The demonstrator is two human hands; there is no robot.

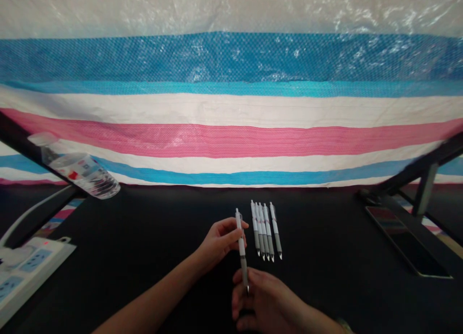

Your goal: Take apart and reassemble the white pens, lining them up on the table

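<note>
My left hand [220,241] is closed in a pinch around the upper part of a white and grey pen [241,249], which stands nearly upright above the black table [144,257]. My right hand [264,300] is closed around the pen's lower grey end, near its tip. Just to the right of the held pen, several matching pens [265,230] lie side by side in a neat row on the table, tips pointing toward me.
A clear plastic water bottle [77,169] stands at the back left. A white power strip [25,271] lies at the left edge. A phone [407,240] lies at the right beside a dark stand. A striped tarp [231,131] hangs behind the table.
</note>
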